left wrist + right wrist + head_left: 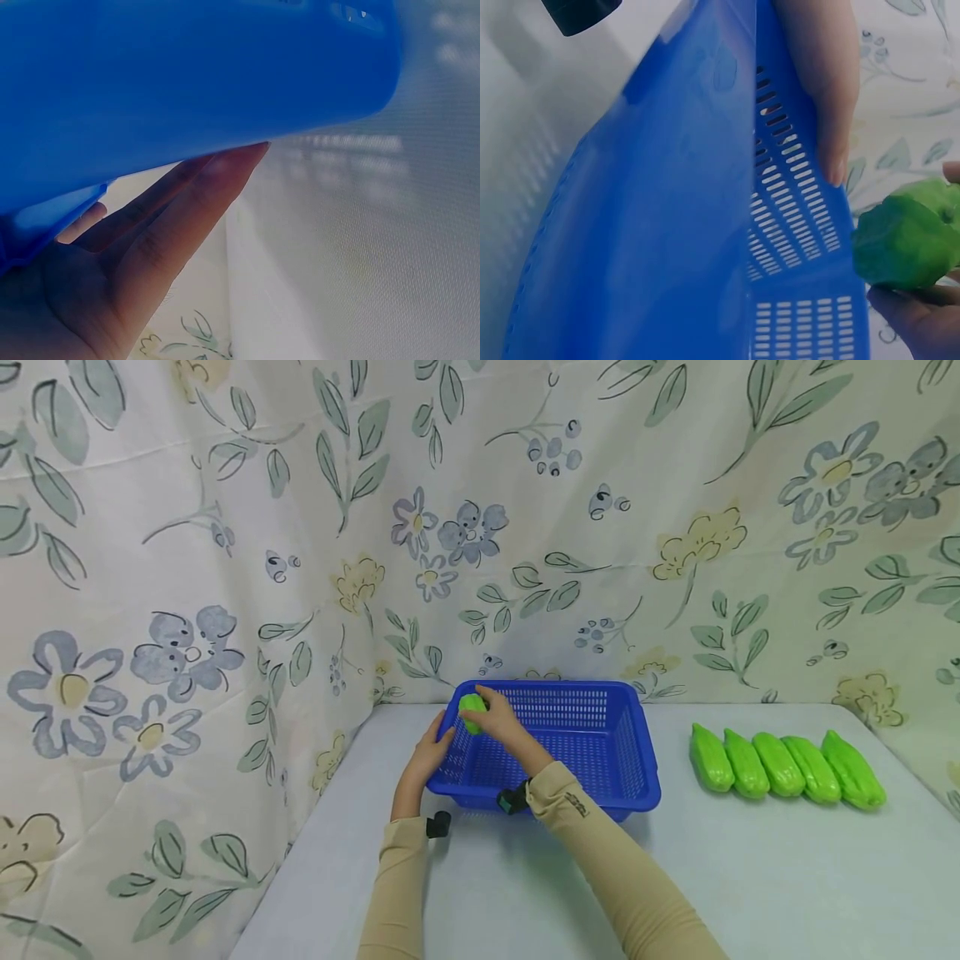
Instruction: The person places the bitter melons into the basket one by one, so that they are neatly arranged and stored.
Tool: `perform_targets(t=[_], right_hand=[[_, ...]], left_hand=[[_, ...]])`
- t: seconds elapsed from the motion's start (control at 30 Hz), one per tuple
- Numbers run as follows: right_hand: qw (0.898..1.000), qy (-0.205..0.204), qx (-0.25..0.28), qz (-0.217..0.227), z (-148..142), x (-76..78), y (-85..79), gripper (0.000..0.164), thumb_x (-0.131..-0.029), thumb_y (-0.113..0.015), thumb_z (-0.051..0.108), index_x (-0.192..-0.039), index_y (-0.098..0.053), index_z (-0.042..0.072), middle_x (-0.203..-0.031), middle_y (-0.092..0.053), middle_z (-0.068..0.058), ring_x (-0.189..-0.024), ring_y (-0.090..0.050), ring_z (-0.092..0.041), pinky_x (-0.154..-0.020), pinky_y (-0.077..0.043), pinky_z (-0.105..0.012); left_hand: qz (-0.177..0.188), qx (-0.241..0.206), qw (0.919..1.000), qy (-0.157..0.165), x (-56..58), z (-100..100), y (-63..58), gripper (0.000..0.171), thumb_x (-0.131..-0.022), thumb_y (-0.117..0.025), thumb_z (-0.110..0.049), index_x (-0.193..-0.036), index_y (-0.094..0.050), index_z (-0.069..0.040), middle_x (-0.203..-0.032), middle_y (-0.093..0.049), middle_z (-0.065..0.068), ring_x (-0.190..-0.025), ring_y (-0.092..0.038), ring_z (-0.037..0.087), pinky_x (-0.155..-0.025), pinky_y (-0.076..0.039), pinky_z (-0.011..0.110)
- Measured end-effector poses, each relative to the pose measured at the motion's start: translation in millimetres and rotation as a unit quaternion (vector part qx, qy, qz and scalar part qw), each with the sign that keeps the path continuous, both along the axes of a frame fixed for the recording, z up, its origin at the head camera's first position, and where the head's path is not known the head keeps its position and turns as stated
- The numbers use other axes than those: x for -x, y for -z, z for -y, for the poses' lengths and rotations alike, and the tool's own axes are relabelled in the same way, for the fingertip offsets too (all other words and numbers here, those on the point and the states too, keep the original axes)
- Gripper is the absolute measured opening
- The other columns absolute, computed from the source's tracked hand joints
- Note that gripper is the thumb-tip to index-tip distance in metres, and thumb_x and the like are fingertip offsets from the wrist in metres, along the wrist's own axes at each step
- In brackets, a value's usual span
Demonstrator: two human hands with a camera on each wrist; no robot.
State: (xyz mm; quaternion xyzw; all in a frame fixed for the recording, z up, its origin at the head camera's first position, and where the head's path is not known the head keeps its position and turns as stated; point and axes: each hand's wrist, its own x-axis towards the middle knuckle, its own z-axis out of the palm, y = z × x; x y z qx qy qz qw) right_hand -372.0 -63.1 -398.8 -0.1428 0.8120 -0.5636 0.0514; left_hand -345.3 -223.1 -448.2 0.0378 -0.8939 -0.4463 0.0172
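A blue plastic basket (558, 752) with slotted walls stands on the table. My left hand (429, 753) holds its left rim; in the left wrist view the fingers (187, 217) lie against the outside of the basket wall. In the right wrist view the left thumb (832, 112) hooks over the rim. My right hand (495, 720) grips a bright green, lobed, pepper-like vegetable (472, 713) above the basket's left end. Its lobed end (907, 240) shows in the right wrist view, with fingertips on either side.
Several similar glossy green vegetables (783, 766) lie in a row on the white table (750, 877), right of the basket. A floral cloth (525, 527) hangs behind the table and along its left side. Dark wrist devices (438, 824) sit by both sleeves.
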Motion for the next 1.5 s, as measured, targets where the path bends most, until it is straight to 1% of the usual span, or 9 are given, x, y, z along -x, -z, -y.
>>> perform_targets(t=[0.5,0.7,0.9,1.03,1.13,1.2,1.23,1.33,1.5], right_hand=[[0.995,-0.013,-0.096,0.034,7.3,-1.9,-2.7,0.059,-0.095,-0.061,0.024,-0.144,-0.043,-0.002,-0.151,-0.042,-0.022,-0.137,-0.044,-0.036,-0.112,-0.039,-0.048],[0.985,-0.02,-0.163,0.056,13.4,12.7,-2.4,0.058,-0.091,-0.066,0.026,-0.137,-0.05,-0.006,-0.144,-0.05,-0.023,-0.134,-0.049,-0.037,-0.11,-0.043,-0.047],[0.975,-0.037,-0.208,0.069,14.8,7.1,-18.6,0.055,-0.093,-0.065,0.023,-0.136,-0.051,-0.009,-0.14,-0.054,-0.025,-0.128,-0.055,-0.036,-0.106,-0.046,-0.045],[0.967,-0.047,-0.238,0.079,17.9,13.8,-19.3,0.055,-0.089,-0.068,0.023,-0.132,-0.055,-0.008,-0.13,-0.061,-0.022,-0.117,-0.061,-0.032,-0.101,-0.05,-0.043],[0.962,-0.061,-0.254,0.077,23.9,38.9,2.6,0.067,-0.082,-0.076,0.035,-0.13,-0.057,-0.007,-0.122,-0.065,-0.019,-0.106,-0.064,-0.027,-0.094,-0.053,-0.039],[0.959,-0.069,-0.27,0.05,29.8,64.8,31.0,0.081,-0.077,-0.077,0.049,-0.13,-0.056,-0.008,-0.121,-0.065,-0.019,-0.099,-0.064,-0.026,-0.086,-0.054,-0.037],[0.959,-0.072,-0.272,0.043,29.1,63.5,32.2,0.087,-0.076,-0.077,0.053,-0.134,-0.052,-0.007,-0.126,-0.063,-0.019,-0.104,-0.063,-0.026,-0.089,-0.053,-0.037],[0.951,-0.077,-0.299,0.031,40.9,93.2,71.3,0.092,-0.08,-0.069,0.06,-0.141,-0.045,-0.005,-0.139,-0.055,-0.021,-0.116,-0.059,-0.03,-0.096,-0.051,-0.042],[0.949,-0.105,-0.293,0.052,52.1,134.0,116.8,0.099,-0.076,-0.065,0.073,-0.139,-0.05,-0.002,-0.13,-0.061,-0.018,-0.107,-0.062,-0.029,-0.09,-0.053,-0.043]], left_hand=[[0.012,-0.001,0.9999,-0.002,-2.3,-1.2,-1.6,0.06,-0.105,-0.039,-0.036,-0.157,-0.019,-0.015,-0.159,-0.028,0.021,-0.142,-0.031,0.05,-0.11,-0.029,0.069],[0.013,0.002,0.9999,-0.005,-2.4,-1.0,-0.4,0.061,-0.104,-0.04,-0.039,-0.157,-0.02,-0.016,-0.159,-0.028,0.02,-0.143,-0.03,0.048,-0.112,-0.027,0.067],[0.011,0.002,0.9999,-0.002,-2.8,-0.3,-0.6,0.061,-0.105,-0.04,-0.04,-0.157,-0.019,-0.016,-0.159,-0.027,0.02,-0.143,-0.03,0.049,-0.112,-0.027,0.068],[0.012,0.001,0.9999,0.0,-1.6,-0.2,-1.3,0.061,-0.105,-0.04,-0.039,-0.157,-0.019,-0.017,-0.16,-0.026,0.019,-0.144,-0.028,0.048,-0.113,-0.025,0.067],[0.011,0.0,0.9999,0.0,-1.2,-0.2,-1.0,0.061,-0.105,-0.039,-0.04,-0.157,-0.019,-0.016,-0.16,-0.026,0.019,-0.144,-0.028,0.049,-0.112,-0.025,0.068],[0.011,-0.003,0.9999,0.0,-1.5,-0.5,-0.8,0.06,-0.105,-0.039,-0.039,-0.157,-0.019,-0.016,-0.16,-0.026,0.019,-0.144,-0.027,0.049,-0.112,-0.025,0.069],[0.012,-0.005,0.9999,0.0,-1.9,-0.7,-0.7,0.06,-0.105,-0.039,-0.039,-0.157,-0.019,-0.016,-0.16,-0.026,0.019,-0.144,-0.027,0.049,-0.111,-0.025,0.069],[0.013,-0.01,0.9999,-0.001,-2.5,-1.1,-1.0,0.059,-0.105,-0.038,-0.037,-0.157,-0.019,-0.017,-0.16,-0.026,0.019,-0.144,-0.027,0.05,-0.111,-0.025,0.069],[0.011,-0.01,0.9999,-0.002,-2.9,-0.9,-2.5,0.058,-0.105,-0.038,-0.034,-0.157,-0.019,-0.016,-0.16,-0.026,0.019,-0.144,-0.026,0.049,-0.112,-0.025,0.068]])
